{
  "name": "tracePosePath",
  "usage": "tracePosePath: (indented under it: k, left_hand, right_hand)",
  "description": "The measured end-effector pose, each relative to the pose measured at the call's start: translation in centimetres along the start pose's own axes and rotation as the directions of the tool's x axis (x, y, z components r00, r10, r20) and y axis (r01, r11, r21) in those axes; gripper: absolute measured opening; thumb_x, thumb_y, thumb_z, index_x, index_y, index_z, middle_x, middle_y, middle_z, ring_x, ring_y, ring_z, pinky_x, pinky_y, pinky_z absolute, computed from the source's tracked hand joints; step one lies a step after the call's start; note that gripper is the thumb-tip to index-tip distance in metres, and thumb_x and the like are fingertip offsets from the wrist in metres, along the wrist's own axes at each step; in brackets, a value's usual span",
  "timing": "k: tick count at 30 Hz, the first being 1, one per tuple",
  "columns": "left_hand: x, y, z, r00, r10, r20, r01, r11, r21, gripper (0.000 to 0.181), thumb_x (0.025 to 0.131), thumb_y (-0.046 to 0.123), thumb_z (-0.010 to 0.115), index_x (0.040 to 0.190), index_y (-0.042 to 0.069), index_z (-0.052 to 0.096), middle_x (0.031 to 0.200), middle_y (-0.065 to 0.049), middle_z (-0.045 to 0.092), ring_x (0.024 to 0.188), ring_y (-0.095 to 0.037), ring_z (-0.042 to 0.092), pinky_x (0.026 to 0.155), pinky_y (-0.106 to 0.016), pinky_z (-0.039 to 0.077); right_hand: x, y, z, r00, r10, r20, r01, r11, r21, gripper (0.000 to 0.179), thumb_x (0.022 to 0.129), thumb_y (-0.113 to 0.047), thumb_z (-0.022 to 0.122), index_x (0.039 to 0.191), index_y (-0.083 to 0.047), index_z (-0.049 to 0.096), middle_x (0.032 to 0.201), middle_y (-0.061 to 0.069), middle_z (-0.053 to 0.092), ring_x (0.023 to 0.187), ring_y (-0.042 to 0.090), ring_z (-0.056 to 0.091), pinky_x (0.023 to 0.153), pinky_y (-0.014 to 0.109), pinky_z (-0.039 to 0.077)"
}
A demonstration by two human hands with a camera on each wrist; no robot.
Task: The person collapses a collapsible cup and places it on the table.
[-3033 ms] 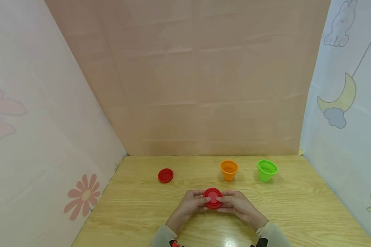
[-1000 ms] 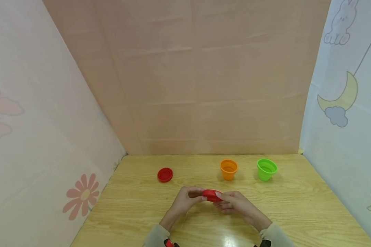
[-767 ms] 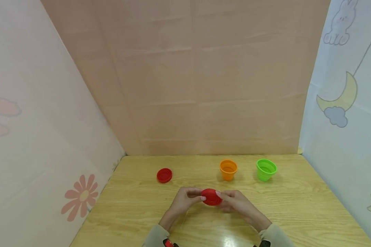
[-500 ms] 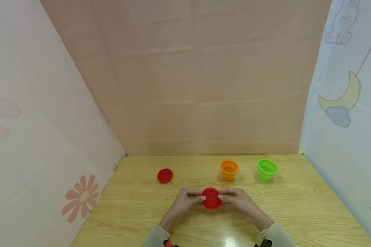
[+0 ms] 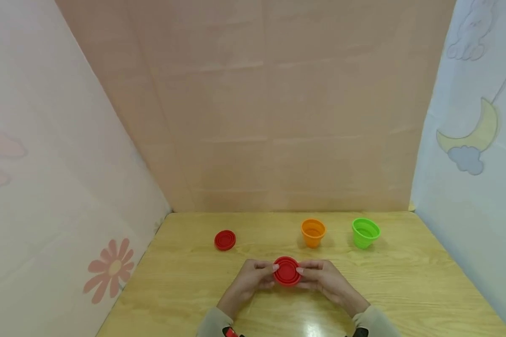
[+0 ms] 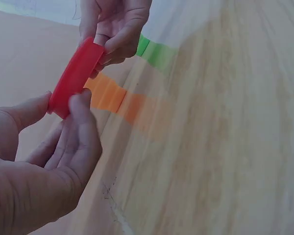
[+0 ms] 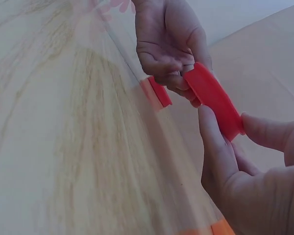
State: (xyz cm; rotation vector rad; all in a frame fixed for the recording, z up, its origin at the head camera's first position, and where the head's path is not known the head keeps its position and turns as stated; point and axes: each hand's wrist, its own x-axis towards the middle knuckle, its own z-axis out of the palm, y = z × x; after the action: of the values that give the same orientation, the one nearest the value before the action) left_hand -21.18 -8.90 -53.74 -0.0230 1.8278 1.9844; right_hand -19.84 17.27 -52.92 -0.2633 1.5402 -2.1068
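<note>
Between both hands is a red collapsible cup, folded flat into a disc with its concentric rings facing the head camera. My left hand pinches its left edge, thumb on the near face. On the opposite edge my right hand pinches it the same way. Seen from the left wrist, the folded cup is edge-on and held up above the table. A second flattened red cup lies on the table at the left.
An orange cup stands unfolded behind the hands, and a green unfolded cup is to its right. The wooden table ends at a brown back panel. White printed sheets line the sides.
The red cup was tipped nearly edge-on about a second ago, then turned until its ringed face points at the head camera. Both hands keep hold of it.
</note>
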Motion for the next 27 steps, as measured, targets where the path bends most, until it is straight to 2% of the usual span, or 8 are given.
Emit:
tracePosePath:
  k: [5,10,14,19,23,27]
  left_hand:
    - [-0.3,-0.1,-0.2,1.0,0.001,0.026,0.001,0.997,-0.077,0.032,0.098,0.019,0.076,0.121,-0.003,0.075,0.108,-0.013,0.08,0.093,-0.02,0.078,0.085,-0.043,0.066]
    - [-0.2,0.1,-0.4,0.999,0.007,0.04,-0.002,0.993,-0.119,0.032,0.098,0.011,0.074,0.125,-0.006,0.072,0.12,-0.02,0.076,0.102,-0.027,0.078,0.087,-0.044,0.065]
    - [-0.1,0.3,-0.5,0.999,0.023,0.043,-0.018,0.994,-0.104,0.03,0.099,0.005,0.071,0.126,-0.009,0.071,0.123,-0.022,0.074,0.103,-0.029,0.078,0.086,-0.043,0.066]
    - [-0.1,0.6,-1.0,0.998,0.057,0.038,-0.055,0.997,-0.052,0.029,0.099,0.004,0.07,0.124,-0.011,0.071,0.116,-0.021,0.077,0.096,-0.026,0.079,0.086,-0.043,0.066]
    - [0.3,1.3,-2.0,0.998,0.059,0.028,-0.059,0.998,-0.003,0.029,0.1,0.006,0.07,0.123,-0.012,0.07,0.11,-0.016,0.078,0.092,-0.023,0.079,0.087,-0.042,0.066]
    - [1.4,1.9,-3.3,0.998,0.053,0.021,-0.054,0.998,0.033,0.029,0.101,0.007,0.069,0.123,-0.011,0.07,0.108,-0.013,0.077,0.092,-0.021,0.078,0.089,-0.042,0.065]
  right_hand:
    - [0.0,0.5,0.0,0.999,0.021,-0.025,-0.021,1.0,0.009,0.036,0.103,-0.006,0.064,0.132,0.015,0.06,0.112,0.007,0.077,0.103,0.018,0.076,0.096,0.042,0.063]
    - [0.1,0.5,-0.1,0.999,0.022,-0.025,-0.022,1.0,0.015,0.041,0.104,-0.007,0.064,0.135,0.018,0.057,0.118,0.01,0.076,0.106,0.021,0.076,0.097,0.042,0.063]
    - [0.2,0.5,-0.2,0.999,0.032,-0.03,-0.031,0.999,0.03,0.039,0.103,-0.006,0.064,0.133,0.018,0.058,0.117,0.011,0.076,0.106,0.022,0.076,0.096,0.041,0.063]
    - [0.7,0.6,0.3,0.998,0.037,-0.043,-0.037,0.999,0.015,0.04,0.103,-0.007,0.065,0.133,0.017,0.058,0.113,0.009,0.077,0.103,0.019,0.076,0.095,0.039,0.064]
    - [1.8,0.6,0.9,0.997,0.031,-0.065,-0.03,1.0,0.007,0.046,0.104,-0.01,0.065,0.138,0.019,0.054,0.118,0.01,0.076,0.105,0.019,0.076,0.097,0.039,0.063]
    - [3.4,0.6,1.5,0.995,0.015,-0.103,-0.015,1.0,0.001,0.049,0.104,-0.011,0.065,0.14,0.02,0.051,0.118,0.011,0.075,0.105,0.019,0.076,0.097,0.038,0.063]
